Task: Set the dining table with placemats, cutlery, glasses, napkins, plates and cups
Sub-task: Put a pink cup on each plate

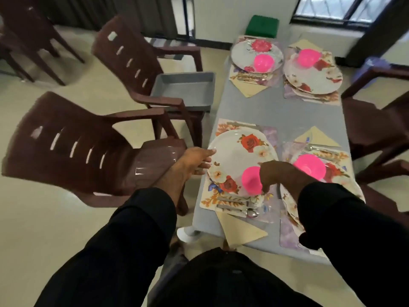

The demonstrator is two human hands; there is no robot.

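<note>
A grey dining table point(285, 111) carries several place settings, each a floral placemat, a flowered white plate and a pink cup. On the near left plate point(234, 156), my right hand point(278, 173) grips the pink cup point(251, 179). My left hand point(194, 161) has its fingers straight, touching that plate's left rim. Cutlery point(239, 207) lies on the placemat point(210, 200) below the plate, beside a folded beige napkin point(243, 231). The near right setting has a pink cup point(309, 166) on its plate, cutlery point(321, 149) and a napkin point(318, 136).
Two far settings hold pink cups point(263, 62) point(306, 55) on flowered plates. Brown plastic chairs point(73, 147) stand left of the table, one holding a grey tray point(183, 89). More chairs point(380, 120) stand on the right. A green box point(262, 25) sits beyond the table.
</note>
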